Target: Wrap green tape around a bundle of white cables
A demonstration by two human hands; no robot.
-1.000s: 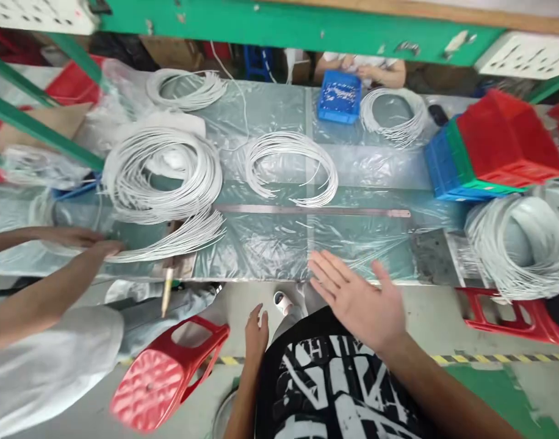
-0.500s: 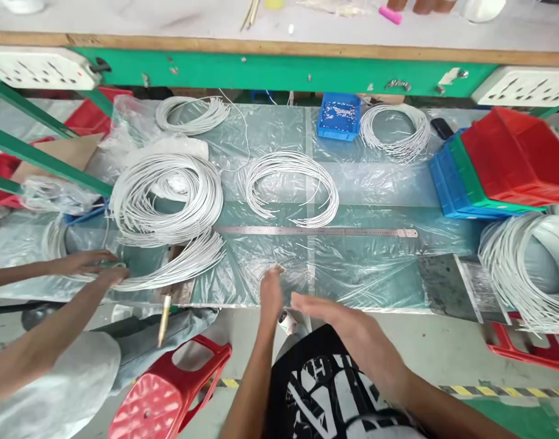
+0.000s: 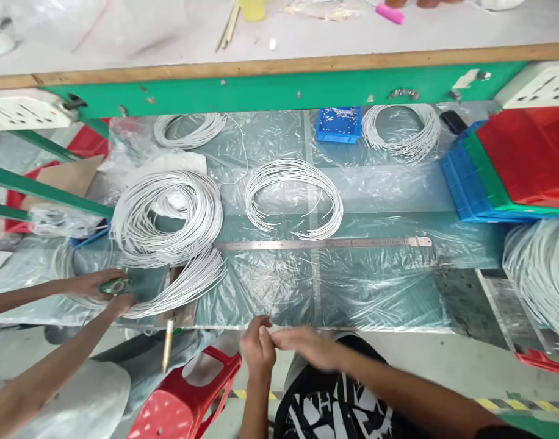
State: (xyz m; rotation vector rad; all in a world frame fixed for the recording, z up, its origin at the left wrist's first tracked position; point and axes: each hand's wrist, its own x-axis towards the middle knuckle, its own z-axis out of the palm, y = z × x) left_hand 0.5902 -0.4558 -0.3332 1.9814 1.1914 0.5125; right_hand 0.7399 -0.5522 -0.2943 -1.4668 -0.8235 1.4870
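My left hand [image 3: 257, 349] and my right hand [image 3: 309, 345] meet fingertip to fingertip at the near edge of the table, just below the rim of the clear plastic sheet [image 3: 375, 292]. The left fingers are curled and the right hand is blurred, so I cannot tell if either grips anything. A long steel ruler [image 3: 323, 243] lies across the sheet beyond my hands. Behind it rests a coil of white wire [image 3: 293, 198].
A big white wire coil [image 3: 167, 216] lies left, where a co-worker's hands [image 3: 108, 291] press wire ends and a small green object. More coils sit at the back [image 3: 401, 131] and far right [image 3: 540, 274]. Stacked red, green and blue bins [image 3: 512, 171], a blue tray [image 3: 339, 124] and a red stool [image 3: 188, 396] surround me.
My right hand dropped from an open raised palm and swung left to my left hand. My left hand came up to the table edge. The view tilted upward.
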